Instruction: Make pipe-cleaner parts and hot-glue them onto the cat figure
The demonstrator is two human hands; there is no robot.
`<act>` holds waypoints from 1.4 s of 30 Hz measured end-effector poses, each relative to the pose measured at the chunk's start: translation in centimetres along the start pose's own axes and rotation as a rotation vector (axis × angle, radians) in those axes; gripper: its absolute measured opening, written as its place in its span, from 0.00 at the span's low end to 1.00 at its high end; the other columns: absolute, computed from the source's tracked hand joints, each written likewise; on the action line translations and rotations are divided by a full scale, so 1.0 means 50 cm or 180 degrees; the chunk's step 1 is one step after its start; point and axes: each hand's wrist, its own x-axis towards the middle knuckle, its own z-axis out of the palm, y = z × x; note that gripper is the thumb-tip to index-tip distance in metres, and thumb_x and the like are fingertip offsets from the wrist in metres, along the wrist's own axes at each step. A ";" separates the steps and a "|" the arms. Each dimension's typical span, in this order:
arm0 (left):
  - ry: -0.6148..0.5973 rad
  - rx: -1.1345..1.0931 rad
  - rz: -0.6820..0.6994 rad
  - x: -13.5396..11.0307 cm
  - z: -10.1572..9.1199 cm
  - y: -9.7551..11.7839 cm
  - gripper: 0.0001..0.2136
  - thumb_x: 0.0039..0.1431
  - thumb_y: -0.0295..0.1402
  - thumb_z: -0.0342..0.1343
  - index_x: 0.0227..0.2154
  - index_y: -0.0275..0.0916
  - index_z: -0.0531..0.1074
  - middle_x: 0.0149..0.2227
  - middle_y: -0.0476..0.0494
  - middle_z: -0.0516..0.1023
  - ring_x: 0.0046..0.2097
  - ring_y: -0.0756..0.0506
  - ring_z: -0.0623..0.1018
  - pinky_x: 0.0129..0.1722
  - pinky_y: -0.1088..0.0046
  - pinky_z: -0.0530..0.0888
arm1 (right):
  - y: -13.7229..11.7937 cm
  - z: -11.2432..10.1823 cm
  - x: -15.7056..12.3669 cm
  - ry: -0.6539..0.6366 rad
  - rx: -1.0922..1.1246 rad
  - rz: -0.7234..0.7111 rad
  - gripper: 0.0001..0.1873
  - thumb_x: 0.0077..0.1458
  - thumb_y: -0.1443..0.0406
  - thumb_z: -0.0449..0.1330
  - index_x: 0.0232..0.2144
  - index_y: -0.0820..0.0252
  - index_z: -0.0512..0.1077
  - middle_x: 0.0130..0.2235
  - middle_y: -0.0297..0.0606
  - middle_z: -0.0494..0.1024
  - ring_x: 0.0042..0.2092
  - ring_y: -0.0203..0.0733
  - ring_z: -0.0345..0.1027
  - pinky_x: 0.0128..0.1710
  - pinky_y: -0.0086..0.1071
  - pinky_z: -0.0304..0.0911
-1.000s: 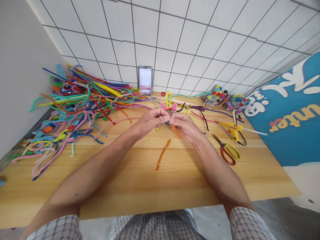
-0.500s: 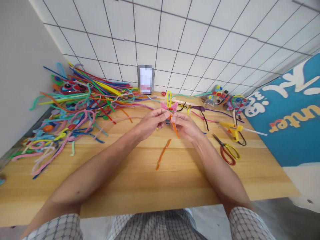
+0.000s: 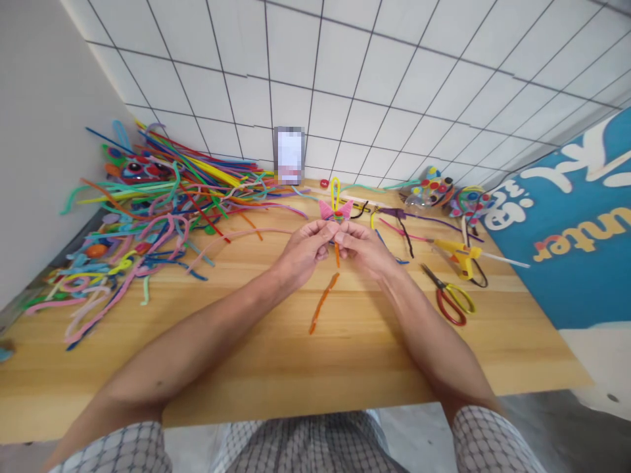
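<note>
Over the middle of the wooden table, my left hand and my right hand meet, fingers pinched together on a small pipe-cleaner figure. The figure has pink pointed wings, a yellow loop on top and a short orange stem hanging down between my fingertips. A loose orange pipe cleaner lies flat on the table just in front of my hands.
A big heap of coloured pipe cleaners covers the left and back of the table. Red-and-yellow scissors and a yellow glue gun lie to the right. Finished colourful pieces sit at the back right near a blue board.
The orange stem under the figure has swung from slanting right to hanging nearly straight down. My hands have drawn slightly closer together.
</note>
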 end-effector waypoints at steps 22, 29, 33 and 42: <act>-0.0157 0.0400 0.0414 0.002 -0.008 0.002 0.16 0.55 0.43 0.72 0.30 0.36 0.74 0.24 0.54 0.68 0.23 0.55 0.61 0.23 0.78 0.57 | 0.008 0.003 0.003 0.0069 0.0022 -0.0021 0.26 0.47 0.45 0.77 0.26 0.57 0.72 0.25 0.28 0.68 0.26 0.33 0.57 0.27 0.31 0.52; 0.0176 -0.0270 -0.0032 0.003 -0.004 -0.019 0.14 0.58 0.39 0.71 0.30 0.37 0.72 0.23 0.56 0.67 0.22 0.56 0.63 0.22 0.80 0.59 | 0.020 0.010 0.004 0.0134 0.0003 0.0026 0.24 0.48 0.47 0.77 0.28 0.57 0.74 0.26 0.29 0.71 0.27 0.34 0.59 0.29 0.31 0.53; -0.0323 0.0203 -0.0070 0.015 -0.019 0.017 0.18 0.53 0.44 0.73 0.31 0.37 0.74 0.27 0.52 0.72 0.23 0.55 0.66 0.22 0.79 0.59 | 0.002 -0.009 0.001 0.0109 -0.0004 0.0157 0.22 0.46 0.50 0.77 0.25 0.58 0.73 0.26 0.29 0.70 0.28 0.34 0.58 0.29 0.32 0.51; -0.0545 0.0863 0.0144 0.027 -0.040 0.036 0.13 0.49 0.37 0.75 0.30 0.35 0.78 0.26 0.51 0.75 0.24 0.55 0.64 0.23 0.77 0.59 | -0.008 -0.019 -0.002 -0.0126 -0.0043 0.0249 0.21 0.47 0.51 0.77 0.25 0.58 0.74 0.25 0.30 0.70 0.27 0.34 0.56 0.28 0.32 0.49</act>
